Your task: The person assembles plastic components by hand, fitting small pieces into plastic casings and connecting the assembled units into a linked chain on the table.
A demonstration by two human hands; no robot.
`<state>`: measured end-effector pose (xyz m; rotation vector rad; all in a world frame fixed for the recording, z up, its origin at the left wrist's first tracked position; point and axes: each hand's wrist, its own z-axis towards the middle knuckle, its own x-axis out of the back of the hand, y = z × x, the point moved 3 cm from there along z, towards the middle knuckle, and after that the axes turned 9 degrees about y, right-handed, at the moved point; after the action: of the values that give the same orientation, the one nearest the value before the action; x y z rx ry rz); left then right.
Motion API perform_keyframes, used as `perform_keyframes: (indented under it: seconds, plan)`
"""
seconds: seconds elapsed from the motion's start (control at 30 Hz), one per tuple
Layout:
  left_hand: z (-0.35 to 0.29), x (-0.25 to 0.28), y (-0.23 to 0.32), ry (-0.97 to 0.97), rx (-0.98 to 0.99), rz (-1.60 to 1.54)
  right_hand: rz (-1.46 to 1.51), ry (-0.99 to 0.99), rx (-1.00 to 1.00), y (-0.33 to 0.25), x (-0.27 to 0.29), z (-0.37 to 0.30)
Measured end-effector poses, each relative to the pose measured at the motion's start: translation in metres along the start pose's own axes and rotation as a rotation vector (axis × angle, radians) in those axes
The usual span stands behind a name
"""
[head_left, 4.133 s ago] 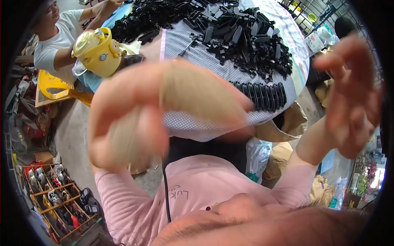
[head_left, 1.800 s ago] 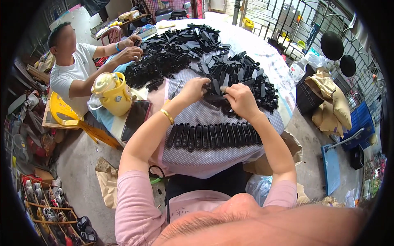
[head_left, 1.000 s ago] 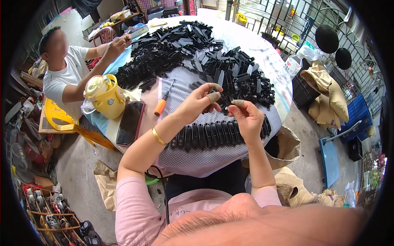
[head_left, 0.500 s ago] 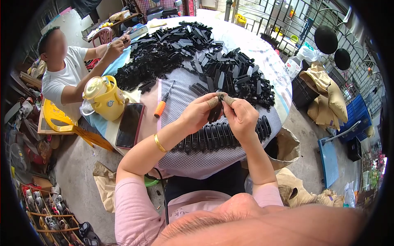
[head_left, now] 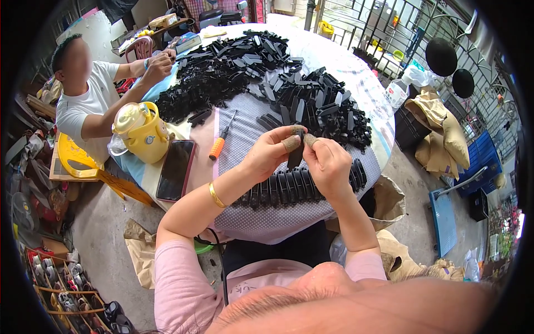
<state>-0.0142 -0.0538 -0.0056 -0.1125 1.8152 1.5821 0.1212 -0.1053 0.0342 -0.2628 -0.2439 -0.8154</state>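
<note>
Between my two hands, above the table, is a small black plastic part (head_left: 295, 154), flat and elongated. My left hand (head_left: 271, 151) pinches it with thumb and forefinger, both wrapped in brownish tape. My right hand (head_left: 327, 162) closes on its upper end, a taped finger against it. Just below my hands a curved row of similar black parts (head_left: 278, 188) stands side by side on the dotted cloth. Beyond them lies a heap of loose black parts (head_left: 322, 100), with another pile of black pieces (head_left: 206, 83) to its left.
An orange-handled screwdriver (head_left: 217, 148), a dark phone (head_left: 176, 170) and a yellow bucket-shaped container (head_left: 146, 136) lie left of my arms. Across the table at left sits a co-worker (head_left: 94, 100), hands together at the pile. An open paper sack (head_left: 391, 200) stands by the table's right edge.
The black part between my fingers has turned and now shows its broad dark face. My fingers have shifted slightly on it. The co-worker's hands have moved a little.
</note>
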Motion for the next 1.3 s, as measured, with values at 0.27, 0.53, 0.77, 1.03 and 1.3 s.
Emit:
perform_keyframes:
  seconds: [0.27, 0.53, 0.77, 1.03, 1.3]
  plan:
    - [-0.001, 0.005, 0.0, -0.015, 0.011, -0.024, 0.093, -0.213, 0.0, 0.0, 0.002, 0.01]
    - [0.003, 0.008, 0.019, 0.042, -0.065, 0.198, 0.097, -0.292, -0.066, -0.002, 0.0, 0.006]
    - [-0.04, 0.032, 0.072, 0.261, -0.177, 0.823, 0.381, -0.26, -0.395, 0.021, 0.014, -0.008]
    - [-0.096, 0.101, 0.056, 0.359, 0.145, 1.087, 0.045, -0.361, -0.344, 0.061, 0.023, -0.017]
    - [-0.103, 0.077, 0.056, 0.457, -0.18, 1.628, -0.092, -0.653, -0.329, 0.069, 0.005, -0.029]
